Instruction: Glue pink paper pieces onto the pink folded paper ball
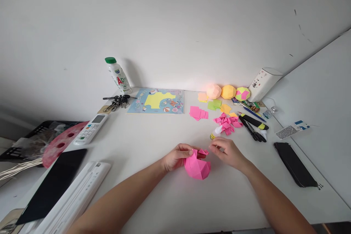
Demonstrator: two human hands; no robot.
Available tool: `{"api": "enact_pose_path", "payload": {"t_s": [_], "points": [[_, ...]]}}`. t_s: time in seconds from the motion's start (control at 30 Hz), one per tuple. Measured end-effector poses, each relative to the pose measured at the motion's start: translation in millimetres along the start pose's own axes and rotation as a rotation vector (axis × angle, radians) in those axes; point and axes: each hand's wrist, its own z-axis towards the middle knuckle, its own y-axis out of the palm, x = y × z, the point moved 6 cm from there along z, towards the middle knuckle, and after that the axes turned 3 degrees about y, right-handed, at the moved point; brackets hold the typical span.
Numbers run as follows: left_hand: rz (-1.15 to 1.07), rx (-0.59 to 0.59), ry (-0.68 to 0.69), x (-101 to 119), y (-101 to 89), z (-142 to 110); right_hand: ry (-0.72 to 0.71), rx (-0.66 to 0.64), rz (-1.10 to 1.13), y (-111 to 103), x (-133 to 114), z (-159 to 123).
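My left hand (pixel 177 156) is closed on a partly built, faceted pink paper ball (pixel 197 168), thumb on its upper edge and fingers behind. The ball is hollow at the top, its opening facing up and right. A small folded pink piece (pixel 203 151) shows at that opening, by my left fingertips. My right hand (pixel 227 152) hovers just right of the ball, apart from it, with fingers bent together; whatever they may hold is hidden. Beyond the right hand lies a small glue bottle (pixel 216 132) with a white tip, beside a heap of folded pink paper pieces (pixel 227 122).
Flat pink sticky notes (pixel 197 113) and green ones (pixel 214 104) lie farther back. Finished paper balls (pixel 228 92) line the wall. Pens (pixel 250 128) and a black pouch (pixel 294 164) are on the right. A bottle (pixel 119 76), keys (pixel 117 102) and a remote (pixel 91 128) stand left.
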Motion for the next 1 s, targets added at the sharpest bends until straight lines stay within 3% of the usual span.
{"api": "enact_pose_path", "payload": {"t_s": [0.07, 0.13, 0.3, 0.43, 0.67, 0.83, 1.0], "points": [[0.006, 0.031, -0.017, -1, -2.3, 0, -0.031, -0.109, 0.177, 13, -4, 0], [0.002, 0.069, -0.034, -2, -4.6, 0, -0.043, -0.133, 0.288, 20, -4, 1], [0.0, 0.121, -0.044, -3, -8.2, 0, -0.119, -0.06, 0.397, 24, -4, 2], [0.011, 0.098, -0.034, -2, -7.0, 0, -0.127, -0.014, 0.433, 26, -3, 2], [0.025, 0.076, 0.003, 2, -4.7, 0, 0.17, -0.029, 0.696, 45, 23, 2], [0.031, 0.096, 0.021, 3, -4.6, 1, 0.272, -0.072, 0.858, 55, 28, 4], [0.072, 0.116, 0.028, 6, 0.0, 1, 0.4, -0.017, 0.951, 53, 30, 5]]}}
